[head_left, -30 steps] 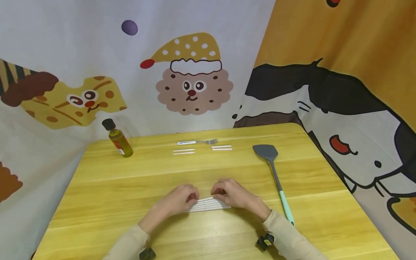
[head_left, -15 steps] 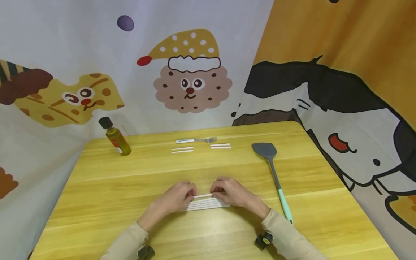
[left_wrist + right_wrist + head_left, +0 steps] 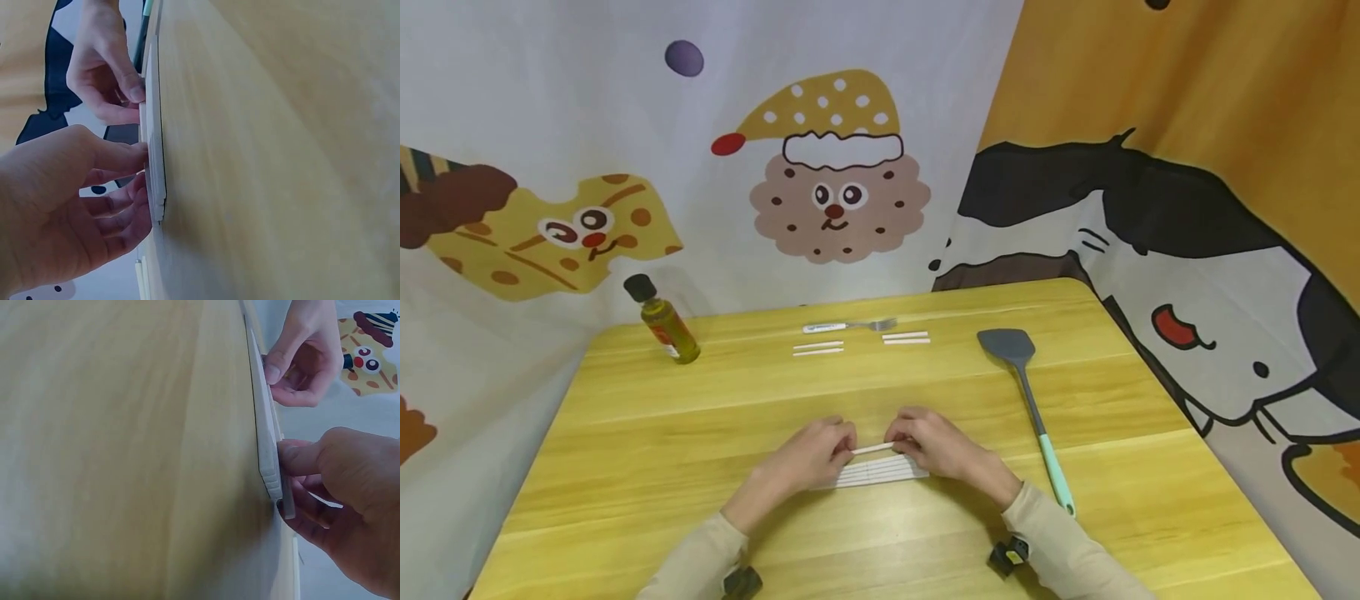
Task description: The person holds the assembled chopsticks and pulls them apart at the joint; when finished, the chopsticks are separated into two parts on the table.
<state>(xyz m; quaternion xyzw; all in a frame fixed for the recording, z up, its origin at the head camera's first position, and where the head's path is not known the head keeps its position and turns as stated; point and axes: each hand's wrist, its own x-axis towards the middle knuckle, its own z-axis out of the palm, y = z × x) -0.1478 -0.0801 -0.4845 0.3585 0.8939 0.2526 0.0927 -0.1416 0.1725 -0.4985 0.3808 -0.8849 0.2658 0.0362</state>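
A thin white stick (image 3: 874, 448) spans the gap between my two hands. My left hand (image 3: 817, 454) pinches its left end between thumb and fingers, and my right hand (image 3: 936, 443) pinches the right end. Just on the near side lies a row of white sticks (image 3: 880, 473), side by side on the table, with a seam near the middle. In the right wrist view the held stick's end (image 3: 289, 503) juts past the row (image 3: 265, 437), above its level. My fingers cover parts of the row's far corners.
Toward the back of the wooden table (image 3: 737, 392) lie two pairs of short white sticks (image 3: 818, 347) (image 3: 906, 337) and a fork (image 3: 850, 326). An oil bottle (image 3: 670, 332) stands at the back left. A spatula (image 3: 1030, 400) lies right of my right hand.
The pinched stick has come away from the far edge of the row, and a strip of table now shows between them. Both hands have shifted only slightly.
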